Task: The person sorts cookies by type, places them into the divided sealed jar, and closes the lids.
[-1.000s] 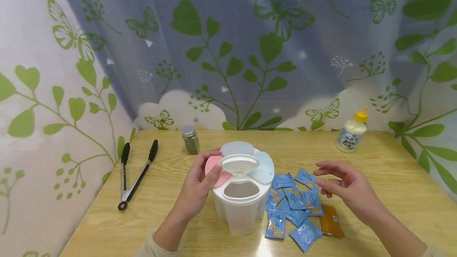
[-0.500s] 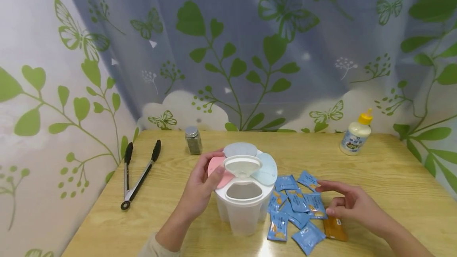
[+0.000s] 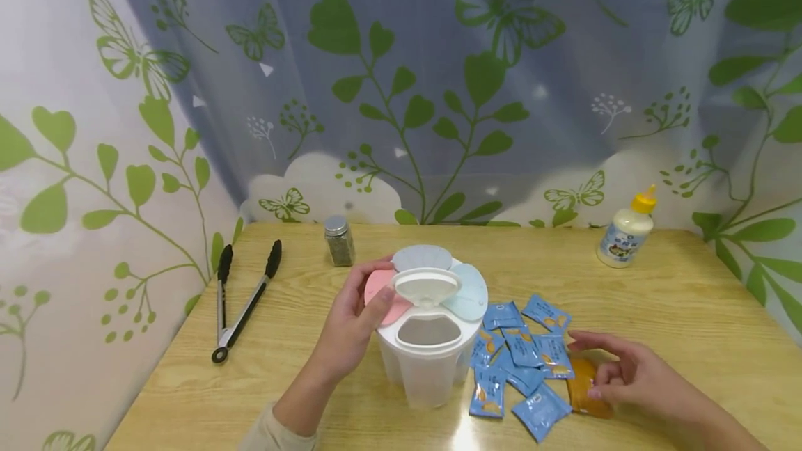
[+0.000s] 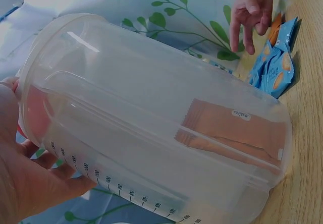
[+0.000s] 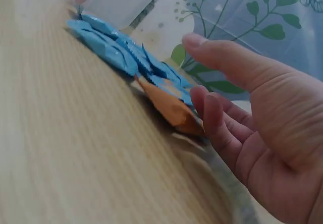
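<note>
My left hand (image 3: pixel 349 326) holds the rim of a translucent storage canister (image 3: pixel 429 378), its thumb over the pink lid (image 3: pixel 382 291). The canister's front white lid (image 3: pixel 428 287) is flipped up above an opening. Through the wall in the left wrist view, a brown-orange packet (image 4: pixel 237 133) lies inside at the bottom. Beside the canister, an orange packet (image 3: pixel 581 385) lies on the table. Over that packet's right part hovers my right hand (image 3: pixel 639 378), thumb and fingers apart, close to it in the right wrist view. Several blue packets (image 3: pixel 521 346) are heaped to its left.
Black-tipped tongs (image 3: pixel 241 322) lie spread at the left of the wooden table (image 3: pixel 294 402). A spice jar (image 3: pixel 340 242) stands behind the canister. At the back right is a squeeze bottle (image 3: pixel 625 232) with a yellow cap. A patterned curtain (image 3: pixel 432 179) hangs behind.
My right hand has come down and toward me, from above the upper blue packets to the orange packet. The left hand has kept its hold on the canister.
</note>
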Demonstrator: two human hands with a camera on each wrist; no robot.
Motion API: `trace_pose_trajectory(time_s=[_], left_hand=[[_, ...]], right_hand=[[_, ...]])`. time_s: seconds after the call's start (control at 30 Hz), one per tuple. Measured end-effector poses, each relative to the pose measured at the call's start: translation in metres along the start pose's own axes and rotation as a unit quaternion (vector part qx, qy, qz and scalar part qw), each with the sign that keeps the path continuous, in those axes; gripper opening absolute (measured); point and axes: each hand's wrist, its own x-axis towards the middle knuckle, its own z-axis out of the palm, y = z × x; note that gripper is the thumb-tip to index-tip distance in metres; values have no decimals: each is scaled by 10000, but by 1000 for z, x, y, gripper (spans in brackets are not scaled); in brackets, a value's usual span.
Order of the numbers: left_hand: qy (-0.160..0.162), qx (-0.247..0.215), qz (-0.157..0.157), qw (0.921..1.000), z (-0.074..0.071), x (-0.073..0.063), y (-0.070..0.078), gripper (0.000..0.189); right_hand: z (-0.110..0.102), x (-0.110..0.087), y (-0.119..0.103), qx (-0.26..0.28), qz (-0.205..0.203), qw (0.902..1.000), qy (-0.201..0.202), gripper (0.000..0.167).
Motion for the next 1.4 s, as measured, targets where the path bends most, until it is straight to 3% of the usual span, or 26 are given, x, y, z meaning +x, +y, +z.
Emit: trace_pose_trajectory(time_s=[0.17,0.43,0.67,0.83,0.97,1.2,1.4], left_hand=[[-38,83,-23,10000,-1,0,0,39],[-34,115,23,9999,0,0,0,38],[-36,59,61,10000,1,-1,-1,37],[-38,95,36,9999,1,-1,-1,38],[-34,93,25,9999,0,-1,-1,37],[-89,16,143,9999,-1,-1,-1,37],[-168,-26,262,9995,-1,0,-3,38]], right_hand=[[2,-4,5,-474,104,9988,53,68],[7,-3,4,-1311,-185,9910,183,60],[6,-2,3,-1647,83,9858,324,49],[1,-2,4,-1456,297,9886,226,49],[-4,-4,2,-982,444,9942,68,46],[-13,-7,-10,-625,495,9965,236,33],[-15,-11,-23,-324,398,9985,167,34]])
